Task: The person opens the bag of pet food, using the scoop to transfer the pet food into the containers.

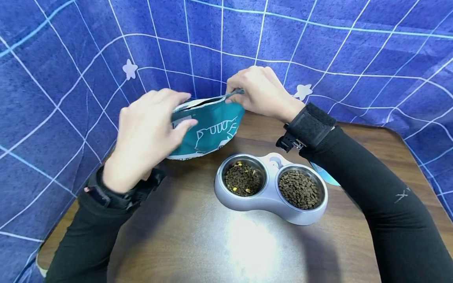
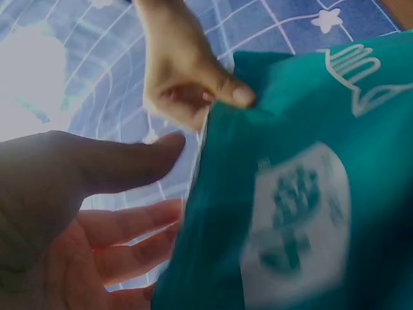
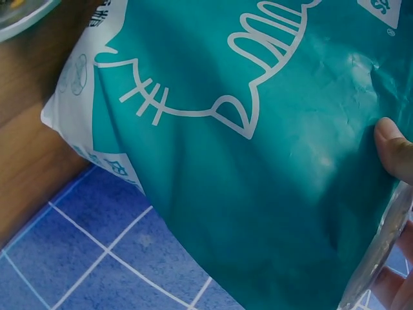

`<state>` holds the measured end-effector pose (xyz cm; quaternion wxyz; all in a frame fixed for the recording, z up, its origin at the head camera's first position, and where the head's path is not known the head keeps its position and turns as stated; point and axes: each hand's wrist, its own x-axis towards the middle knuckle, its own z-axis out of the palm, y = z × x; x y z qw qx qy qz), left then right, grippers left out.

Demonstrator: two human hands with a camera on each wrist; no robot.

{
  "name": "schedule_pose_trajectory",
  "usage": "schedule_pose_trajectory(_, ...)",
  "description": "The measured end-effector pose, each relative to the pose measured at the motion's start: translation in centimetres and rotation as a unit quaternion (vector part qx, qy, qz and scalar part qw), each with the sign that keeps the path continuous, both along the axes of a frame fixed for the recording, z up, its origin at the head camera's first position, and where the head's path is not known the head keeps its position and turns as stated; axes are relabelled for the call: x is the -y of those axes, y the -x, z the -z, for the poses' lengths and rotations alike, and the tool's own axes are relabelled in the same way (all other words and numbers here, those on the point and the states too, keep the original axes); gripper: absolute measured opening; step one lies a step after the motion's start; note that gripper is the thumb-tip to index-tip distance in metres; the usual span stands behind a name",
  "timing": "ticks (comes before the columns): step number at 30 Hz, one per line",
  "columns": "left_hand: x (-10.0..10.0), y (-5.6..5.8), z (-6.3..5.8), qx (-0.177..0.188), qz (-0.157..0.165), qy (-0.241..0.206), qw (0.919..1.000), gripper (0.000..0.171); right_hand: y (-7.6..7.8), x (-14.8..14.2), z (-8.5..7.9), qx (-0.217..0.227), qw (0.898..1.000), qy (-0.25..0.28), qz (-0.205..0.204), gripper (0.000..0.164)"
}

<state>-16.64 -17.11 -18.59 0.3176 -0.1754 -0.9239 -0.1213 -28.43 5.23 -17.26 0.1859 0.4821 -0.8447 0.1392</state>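
Observation:
A teal pet food bag (image 1: 216,129) with a white cat drawing stands at the back of the table, its top partly parted. My right hand (image 1: 260,92) pinches the bag's top right corner. In the right wrist view, its thumb (image 3: 395,152) lies on the bag's front, with fingers behind the top edge. My left hand (image 1: 150,131) is at the bag's top left, thumb and fingers spread apart. The left wrist view shows the left thumb (image 2: 129,161) clear of the teal front; whether the other fingertips touch the bag I cannot tell.
A grey double pet bowl (image 1: 260,198) sits on the wooden table (image 1: 184,236) in front of the bag. Brown kibble fills both bowls, with yellow bits in the left one. A light blue object (image 1: 327,175) is partly hidden under the right forearm. Blue grid-patterned cloth (image 1: 247,35) hangs behind.

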Motion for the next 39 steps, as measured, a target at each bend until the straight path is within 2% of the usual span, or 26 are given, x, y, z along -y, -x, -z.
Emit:
schedule_pose_trajectory(2, -0.9, 0.8, 0.1, -0.021, 0.015, 0.026, 0.9993, 0.040, 0.0, -0.1, -0.1, 0.001, 1.000, -0.001, 0.007, 0.014)
schedule_pose_trajectory(5, -1.9, 2.0, 0.7, -0.061, 0.028, 0.048, 0.9966, 0.035, 0.0, -0.1, -0.1, 0.009, 1.000, -0.006, 0.015, 0.015)
schedule_pose_trajectory(9, -2.3, 2.8, 1.4, -0.101, 0.036, 0.040, 0.9934, 0.027, -0.1, -0.1, -0.1, 0.020, 1.000, -0.008, 0.014, 0.014)
schedule_pose_trajectory(13, -2.2, 3.2, 1.7, -0.136, 0.046, 0.032, 0.9892, 0.024, -0.5, 0.2, -0.3, 0.018, 1.000, -0.009, -0.010, 0.020)
schedule_pose_trajectory(16, -2.2, 3.5, 1.8, -0.157, 0.050, 0.041, 0.9856, 0.025, -0.9, 0.9, -0.5, 0.012, 0.999, -0.019, -0.044, 0.029)
schedule_pose_trajectory(18, -2.2, 3.7, 1.8, -0.165, 0.051, 0.047, 0.9838, 0.025, -1.2, 1.5, -0.5, 0.007, 0.998, -0.025, -0.064, 0.027)
schedule_pose_trajectory(22, -2.3, 4.0, 2.0, -0.164, 0.054, 0.047, 0.9839, 0.022, -1.5, 2.3, -0.3, -0.009, 0.997, -0.022, -0.073, 0.013)
schedule_pose_trajectory(25, -2.3, 4.1, 2.1, -0.156, 0.051, 0.043, 0.9855, 0.020, -1.5, 2.6, 0.0, -0.021, 0.997, -0.020, -0.069, 0.011)
schedule_pose_trajectory(29, -2.2, 3.9, 2.0, -0.142, 0.040, 0.046, 0.9879, 0.021, -1.4, 2.9, 0.2, -0.033, 0.997, -0.018, -0.072, 0.011)
schedule_pose_trajectory(34, -2.0, 3.5, 1.8, -0.111, 0.031, 0.051, 0.9920, 0.020, -1.2, 2.8, -0.4, -0.020, 0.997, -0.024, -0.068, 0.011)
schedule_pose_trajectory(39, -1.8, 3.4, 1.9, -0.107, 0.016, 0.066, 0.9919, 0.021, -1.0, 2.3, -0.9, 0.011, 0.997, -0.050, -0.061, 0.025)
